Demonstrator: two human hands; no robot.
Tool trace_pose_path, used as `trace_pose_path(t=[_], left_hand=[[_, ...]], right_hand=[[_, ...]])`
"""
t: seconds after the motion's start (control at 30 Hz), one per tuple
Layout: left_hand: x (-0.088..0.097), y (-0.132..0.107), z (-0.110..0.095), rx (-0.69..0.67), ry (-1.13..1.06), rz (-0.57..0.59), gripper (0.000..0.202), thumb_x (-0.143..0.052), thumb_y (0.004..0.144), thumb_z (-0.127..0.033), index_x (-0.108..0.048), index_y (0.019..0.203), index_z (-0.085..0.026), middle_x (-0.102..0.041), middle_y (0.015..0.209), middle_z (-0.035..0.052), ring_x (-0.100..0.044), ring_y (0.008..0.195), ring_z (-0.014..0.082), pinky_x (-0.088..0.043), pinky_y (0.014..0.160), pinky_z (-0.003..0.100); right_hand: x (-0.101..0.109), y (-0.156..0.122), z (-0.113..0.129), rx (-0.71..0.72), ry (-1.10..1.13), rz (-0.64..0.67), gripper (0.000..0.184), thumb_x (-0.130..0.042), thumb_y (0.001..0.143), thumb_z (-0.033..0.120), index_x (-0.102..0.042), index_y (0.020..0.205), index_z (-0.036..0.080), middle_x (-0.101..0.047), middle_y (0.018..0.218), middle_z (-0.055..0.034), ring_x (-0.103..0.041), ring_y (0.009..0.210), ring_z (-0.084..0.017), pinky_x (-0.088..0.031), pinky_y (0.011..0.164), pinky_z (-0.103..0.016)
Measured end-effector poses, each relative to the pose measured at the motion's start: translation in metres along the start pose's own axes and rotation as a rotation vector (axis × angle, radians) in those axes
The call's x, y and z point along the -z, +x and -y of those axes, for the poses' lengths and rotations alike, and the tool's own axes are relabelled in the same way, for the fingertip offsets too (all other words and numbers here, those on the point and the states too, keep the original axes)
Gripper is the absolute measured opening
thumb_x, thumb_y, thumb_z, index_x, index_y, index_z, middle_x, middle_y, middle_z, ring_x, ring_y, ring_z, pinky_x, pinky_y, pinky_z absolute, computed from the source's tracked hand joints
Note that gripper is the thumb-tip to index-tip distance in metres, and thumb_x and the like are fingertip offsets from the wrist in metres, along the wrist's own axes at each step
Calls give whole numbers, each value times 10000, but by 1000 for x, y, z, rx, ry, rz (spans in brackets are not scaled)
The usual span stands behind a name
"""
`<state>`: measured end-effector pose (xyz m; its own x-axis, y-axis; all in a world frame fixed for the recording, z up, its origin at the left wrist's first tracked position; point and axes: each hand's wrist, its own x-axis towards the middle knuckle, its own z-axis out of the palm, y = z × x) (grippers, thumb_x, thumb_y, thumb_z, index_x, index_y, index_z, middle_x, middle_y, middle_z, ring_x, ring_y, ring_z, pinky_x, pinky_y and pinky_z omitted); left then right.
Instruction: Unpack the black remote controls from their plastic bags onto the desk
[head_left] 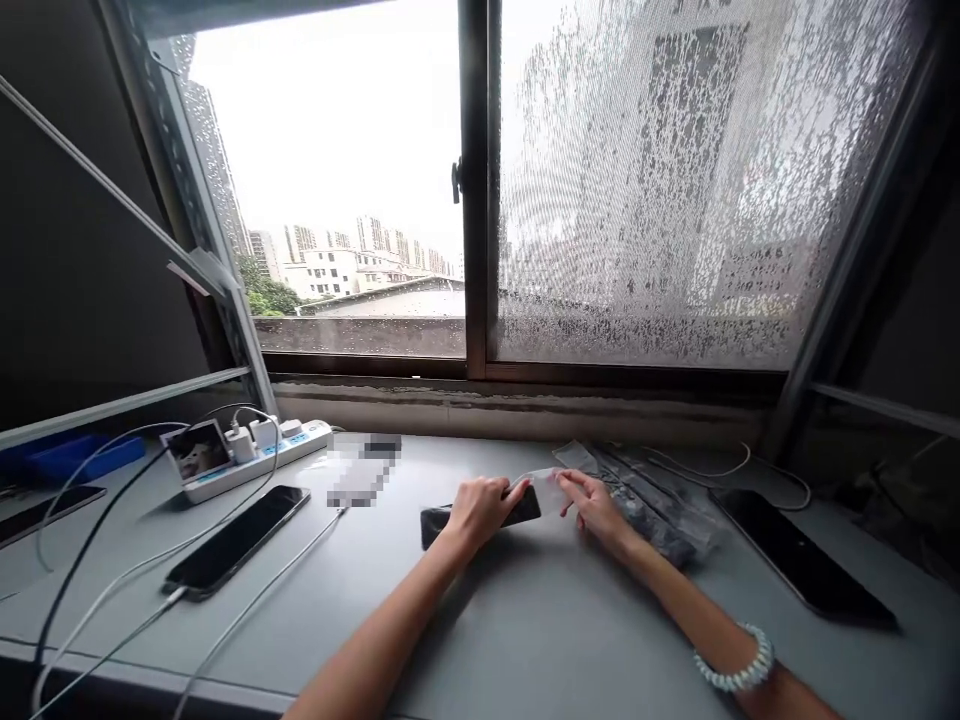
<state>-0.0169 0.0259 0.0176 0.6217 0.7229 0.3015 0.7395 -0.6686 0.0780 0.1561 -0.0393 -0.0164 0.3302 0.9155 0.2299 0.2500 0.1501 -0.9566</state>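
Left hand (480, 508) curled over dark phone (439, 524) lying flat on grey desk (540, 630), hiding its middle. Right hand (598, 503) pinches clear film (546, 489) at phone's right end; film edges hard to make out.

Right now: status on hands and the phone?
Left hand clamped on black phone, flat on desk. Right hand pinching clear film at its end. Plastic bags crowd the right side.

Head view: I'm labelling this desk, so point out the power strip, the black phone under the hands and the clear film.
power strip (247, 470), head view, white side wall.
black phone (439, 524), head view, bare left end.
clear film (546, 491), head view, middle.
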Motion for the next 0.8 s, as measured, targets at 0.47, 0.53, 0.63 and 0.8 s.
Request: trace_pose_path(t=[0.47,0.53,0.63,0.8], left_hand=[[-8,0,-1,-26,-38,-81,378,-282,901,-467,-563,958,-221,-636,758,54,-628,689,196,-412,629,265],[-8,0,0,-63,-90,-89,351,-322,885,-470,-520,1023,-215,-609,766,44,-618,699,191,-424,638,266],[-5,-1,3,-176,-175,-51,420,-451,812,-510,-450,1111,-214,-588,860,45,-599,832,204,-441,672,269],[1,-2,1,-272,-207,56,592,-577,699,-559,-428,1166,-228,-542,1095,71,-563,940,230,-449,728,302]], right_hand=[[-10,-2,3,-3,8,186,467,-524,679,558,-678,817,139,-601,1015,-94,-555,446,-74,-303,270,-156],[-9,-2,2,-32,13,167,460,-552,674,539,-665,879,143,-621,971,-91,-548,437,-78,-303,271,-158],[-6,-1,-1,-92,8,138,471,-592,668,499,-642,971,142,-652,792,-67,-519,398,-83,-302,276,-163],[1,1,-3,-31,-63,104,341,-626,656,460,-670,751,135,-655,933,-93,-519,387,-81,-286,260,-181]])
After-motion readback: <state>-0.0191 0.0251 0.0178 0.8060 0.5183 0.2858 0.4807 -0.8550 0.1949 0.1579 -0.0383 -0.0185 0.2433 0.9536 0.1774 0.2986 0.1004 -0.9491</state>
